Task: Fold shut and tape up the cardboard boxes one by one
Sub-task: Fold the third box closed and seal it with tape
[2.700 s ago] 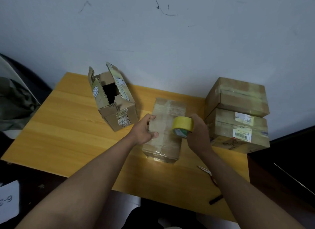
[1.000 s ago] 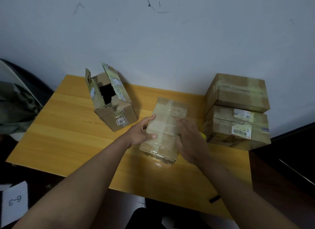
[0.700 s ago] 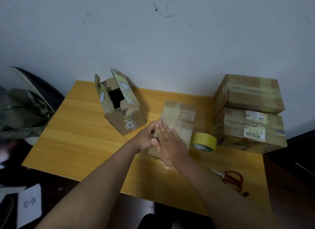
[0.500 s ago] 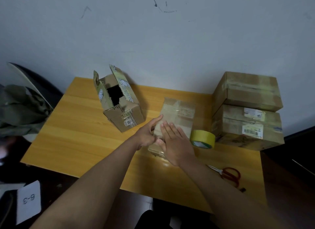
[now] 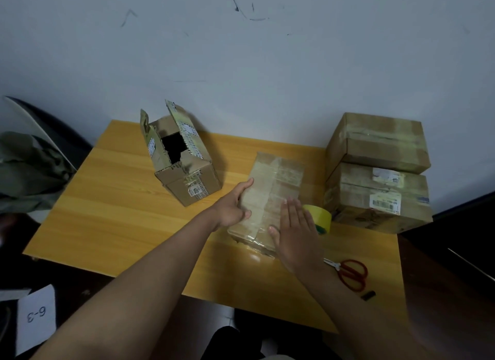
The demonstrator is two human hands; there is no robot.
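Observation:
A flat, closed cardboard box [image 5: 276, 182] with tape along its top lies mid-table. My left hand [image 5: 232, 207] holds its left edge, thumb on top. My right hand [image 5: 294, 229] lies flat, fingers straight, pressing on the box's near right part. A yellow tape roll [image 5: 321, 217] stands just right of that hand on the table. An open box [image 5: 182, 161] with raised flaps sits at the back left.
Two closed boxes are stacked at the right, the upper one [image 5: 375, 142] on the lower one [image 5: 377, 199]. Red scissors [image 5: 351, 274] lie near the table's [image 5: 112, 215] front right corner. A paper marked 6-3 [image 5: 34, 316] lies on the floor at left.
My right hand set the yellow tape roll down beside the box, then went flat on the box top and slid from its left part to its right. The left hand stayed on the left edge.

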